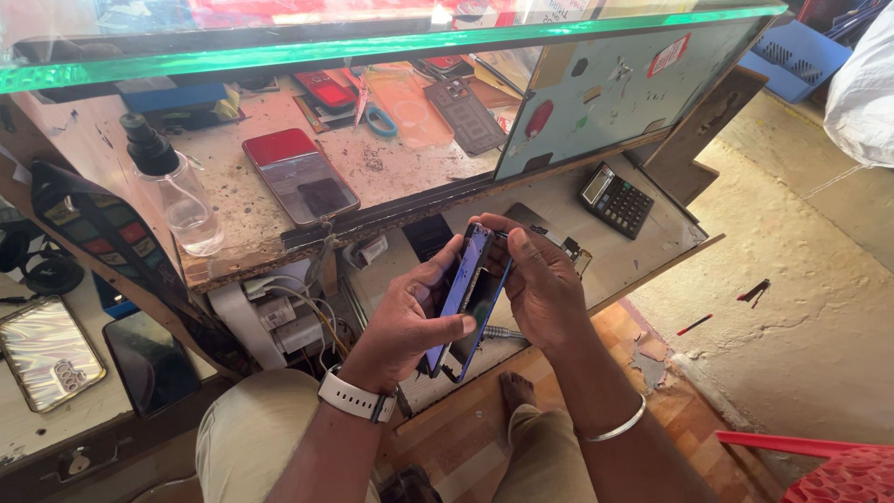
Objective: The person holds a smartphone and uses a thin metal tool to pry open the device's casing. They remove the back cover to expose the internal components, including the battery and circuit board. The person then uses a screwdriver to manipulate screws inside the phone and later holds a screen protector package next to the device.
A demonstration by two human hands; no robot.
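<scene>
The left hand (410,312) cradles a blue-framed smartphone (466,293) from behind and below, its thumb laid across the lower face and its fingers wrapped round the back, closed firmly on the body. The right hand (540,284) is clamped on the phone's upper end, fingertips curled over the top edge where the screen seems to stand slightly proud of the frame, though the view is too oblique to be sure the two are parting. To do this lifting step well, I judge that the left hand should hold the body steady while the right hand works along the seam with small, even pressure rather than one sharp pull, since a thin glass panel would likely crack if bent. The phone is held in the air above the person's lap, in front of the lower shelf (652,233) of the worn workbench. Its long axis runs steeply from lower left to upper right, top end toward the bench, screen turned to the person's left. A black calculator (615,198) lies on the shelf beyond, and a red-backed phone (300,175) and a spray bottle (177,191) on the upper shelf.
</scene>
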